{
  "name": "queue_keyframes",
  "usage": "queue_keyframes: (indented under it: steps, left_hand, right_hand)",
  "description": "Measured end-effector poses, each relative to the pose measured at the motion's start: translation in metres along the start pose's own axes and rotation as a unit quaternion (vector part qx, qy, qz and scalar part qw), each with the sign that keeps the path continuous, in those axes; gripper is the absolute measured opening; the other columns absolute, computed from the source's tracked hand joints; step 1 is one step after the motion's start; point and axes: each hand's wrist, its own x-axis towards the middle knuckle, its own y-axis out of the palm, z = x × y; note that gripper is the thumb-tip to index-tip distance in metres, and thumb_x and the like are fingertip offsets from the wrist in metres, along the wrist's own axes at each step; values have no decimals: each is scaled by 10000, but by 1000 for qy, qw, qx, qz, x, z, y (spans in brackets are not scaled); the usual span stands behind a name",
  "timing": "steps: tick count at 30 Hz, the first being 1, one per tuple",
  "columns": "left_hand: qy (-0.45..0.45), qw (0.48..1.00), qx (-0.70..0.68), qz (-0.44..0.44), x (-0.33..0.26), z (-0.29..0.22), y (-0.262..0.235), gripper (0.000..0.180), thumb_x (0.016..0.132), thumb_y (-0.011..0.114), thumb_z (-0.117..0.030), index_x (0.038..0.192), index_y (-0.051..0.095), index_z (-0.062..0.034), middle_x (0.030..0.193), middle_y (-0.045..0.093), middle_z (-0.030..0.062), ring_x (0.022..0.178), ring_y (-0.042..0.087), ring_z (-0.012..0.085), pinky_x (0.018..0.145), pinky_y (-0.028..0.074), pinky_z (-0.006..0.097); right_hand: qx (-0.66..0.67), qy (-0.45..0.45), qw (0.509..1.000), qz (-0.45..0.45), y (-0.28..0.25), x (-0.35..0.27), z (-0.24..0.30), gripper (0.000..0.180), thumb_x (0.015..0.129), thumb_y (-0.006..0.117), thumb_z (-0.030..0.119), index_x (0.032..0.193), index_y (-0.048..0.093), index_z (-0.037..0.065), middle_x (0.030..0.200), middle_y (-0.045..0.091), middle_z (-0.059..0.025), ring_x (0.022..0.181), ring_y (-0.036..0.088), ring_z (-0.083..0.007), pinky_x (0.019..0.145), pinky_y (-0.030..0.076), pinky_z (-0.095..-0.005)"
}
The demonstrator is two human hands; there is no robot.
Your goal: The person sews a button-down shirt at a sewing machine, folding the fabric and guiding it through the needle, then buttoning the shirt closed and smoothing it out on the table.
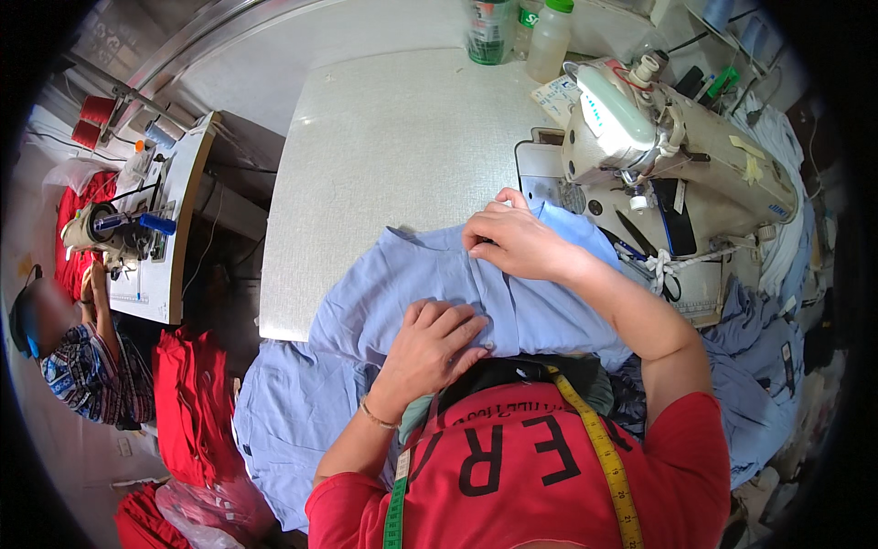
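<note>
While both hands press down on it, the light blue shirt lies spread over the near edge of the grey counter, its lower part spilling off the counter at 7 o'clock toward the person's lap. The left hand lies palm down with fingers loosely spread and slightly curled, flat on the cloth just beside a small pale button; it grips nothing. Its forearm comes up from 6 o'clock, a thin bracelet at the wrist. The right hand sits at 1 o'clock from the left, near it but apart, knuckles raised and fingertips bent down onto a folded edge of the shirt; whether it pinches the fabric I cannot tell. Its arm bends in from 4 o'clock. The cloth looks soft and creased, with a stitched strip running between the two hands.

A yellow tape measure hangs round the person's neck over a red top. At 2 o'clock stands a cream sewing machine, more blue cloth heaped at 4 o'clock. Bottles stand at 12 o'clock. At 9 o'clock another person sits at a second machine, red fabric piled near.
</note>
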Motion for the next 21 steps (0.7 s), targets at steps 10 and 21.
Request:
queue_keyframes:
  steps: [10, 21]
  left_hand:
    - [9, 1000, 4, -7, -1, 0, 0, 348, 783, 694, -311, 1056, 651, -100, 1055, 592, 38, 960, 531, 235, 874, 396, 379]
    - [2, 1000, 1, -2, -2, 1, 2, 356, 782, 695, -312, 1069, 647, -107, 1060, 591, 36, 976, 528, 235, 885, 394, 384]
  right_hand:
    - [87, 43, 995, -28, 15, 1, -10, 114, 788, 663, 97, 891, 626, 62, 801, 616, -42, 823, 579, -189, 923, 351, -340]
    - [79, 13, 996, -37, 19, -1, -12, 80, 795, 627, 65, 875, 633, 68, 862, 604, -27, 899, 572, -193, 925, 334, -346]
